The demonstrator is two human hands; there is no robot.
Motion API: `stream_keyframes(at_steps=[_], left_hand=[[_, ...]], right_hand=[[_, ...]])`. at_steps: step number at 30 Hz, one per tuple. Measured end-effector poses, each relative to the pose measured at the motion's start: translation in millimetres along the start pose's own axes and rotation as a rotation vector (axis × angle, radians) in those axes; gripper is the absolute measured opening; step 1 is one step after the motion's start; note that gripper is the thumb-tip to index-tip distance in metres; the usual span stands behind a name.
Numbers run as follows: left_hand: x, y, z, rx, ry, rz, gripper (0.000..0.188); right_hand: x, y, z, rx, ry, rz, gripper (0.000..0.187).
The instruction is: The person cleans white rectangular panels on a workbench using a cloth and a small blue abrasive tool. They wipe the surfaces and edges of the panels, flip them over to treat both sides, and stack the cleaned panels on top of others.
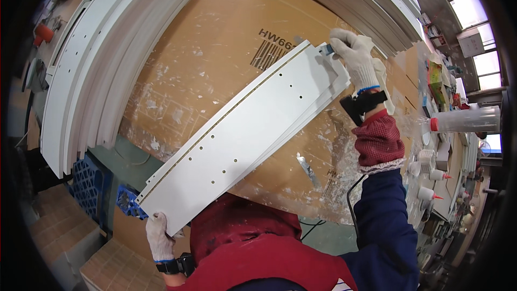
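A long white panel [242, 129] with drilled holes and a narrow groove along one edge lies slantwise before me, over a cardboard-covered work surface [177, 70]. At least one more white panel shows beneath its right edge. My left hand [160, 236], in a white knit glove, grips the near left corner of the panel. At the far right end, my gloved right hand [353, 54] pinches a small blue-grey piece [327, 49] against the panel's corner; its kind is too small to tell. A pale cloth [385, 78] hangs beside that wrist.
Stacked white panels stand at the left [102, 59] and far right [344, 0]. White flakes and a crumpled tube [307, 167] lie on the cardboard. Red-tipped bottles [428, 194] and a clear jar [468, 120] stand at the right; a blue plastic crate [89, 188] is lower left.
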State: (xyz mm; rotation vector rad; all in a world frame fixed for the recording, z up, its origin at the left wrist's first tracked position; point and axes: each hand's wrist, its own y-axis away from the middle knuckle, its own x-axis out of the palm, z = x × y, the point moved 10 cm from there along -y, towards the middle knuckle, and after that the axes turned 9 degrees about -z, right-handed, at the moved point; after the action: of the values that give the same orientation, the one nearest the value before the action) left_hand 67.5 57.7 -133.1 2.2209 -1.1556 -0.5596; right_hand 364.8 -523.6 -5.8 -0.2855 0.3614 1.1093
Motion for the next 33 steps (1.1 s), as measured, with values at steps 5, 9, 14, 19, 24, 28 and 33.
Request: stream_keyframes(at_steps=[5, 9, 14, 19, 24, 28, 33], left_hand=[[-3.3, -0.8, 3.1, -0.065, -0.041, -0.13, 0.019], [-5.7, -2.6, 7.4, -0.103, -0.089, -0.116, 0.019], [-19.3, -11.5, 19.5, -0.062, -0.034, -0.032, 0.02], [-14.6, -4.8, 10.4, -0.085, -0.112, -0.181, 0.022], [-13.1, -4.2, 9.7, -0.093, -0.064, -0.142, 0.022], [-16.7, -4.1, 10.9, -0.069, -0.062, -0.136, 0.022], [-19.0, -7.0, 13.4, -0.014, -0.017, -0.106, 0.018]], right_hand=[[18.8, -30.9, 36.5, -0.298, 0.399, -0.004, 0.038], [40.5, -38.2, 38.0, -0.417, 0.426, 0.116, 0.034], [51.2, -47.9, 22.7, -0.412, 0.425, 0.174, 0.034], [48.2, -46.1, 27.0, -0.293, 0.377, 0.123, 0.033], [44.1, -49.3, 19.0, -0.263, 0.38, 0.153, 0.032], [48.3, -40.3, 19.4, -0.359, 0.431, 0.171, 0.03], [45.0, -42.4, 23.8, -0.309, 0.405, 0.139, 0.027]])
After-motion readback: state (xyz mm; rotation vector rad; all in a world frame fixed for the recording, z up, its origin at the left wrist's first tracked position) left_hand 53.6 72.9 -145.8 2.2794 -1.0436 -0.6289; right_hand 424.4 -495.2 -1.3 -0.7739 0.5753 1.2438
